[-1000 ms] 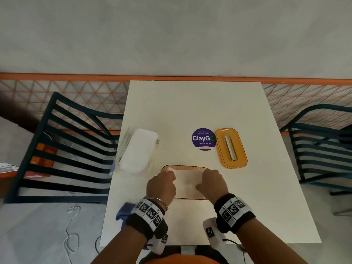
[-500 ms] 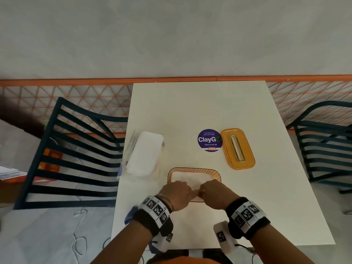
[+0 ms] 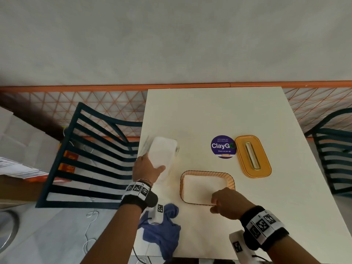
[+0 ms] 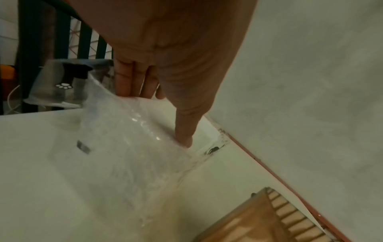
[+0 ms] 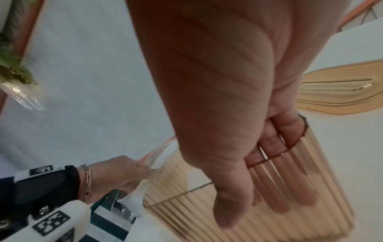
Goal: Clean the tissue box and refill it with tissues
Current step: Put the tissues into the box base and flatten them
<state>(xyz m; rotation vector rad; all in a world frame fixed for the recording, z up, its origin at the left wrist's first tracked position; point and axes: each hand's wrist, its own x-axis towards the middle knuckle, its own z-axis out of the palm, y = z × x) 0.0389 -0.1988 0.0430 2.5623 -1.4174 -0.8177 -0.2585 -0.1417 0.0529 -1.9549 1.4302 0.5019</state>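
The open amber ribbed tissue box [image 3: 231, 181] stands on the white table [image 3: 219, 115] with white tissue [image 3: 198, 187] inside. My right hand [image 3: 219, 202] grips its near right wall [image 5: 279, 188], fingers inside and thumb outside. Its amber lid [image 3: 253, 156] with a slot lies apart at the right. A plastic-wrapped pack of white tissues [image 3: 162, 151] lies near the table's left edge. My left hand [image 3: 152, 164] holds its near end, thumb [image 4: 184, 131] pressed on the wrap [image 4: 128, 155] and fingers [image 4: 132, 78] on the far side.
A blue cloth [image 3: 162, 231] lies crumpled at the near left corner. A purple round sticker [image 3: 222, 146] sits beside the lid. Dark slatted chairs [image 3: 91, 159] flank the table on both sides. An orange rail [image 3: 76, 88] runs behind.
Both hands were together on the tissue in the box. My left hand has moved left onto the wrapped pack; my right hand has shifted to the box's near right wall.
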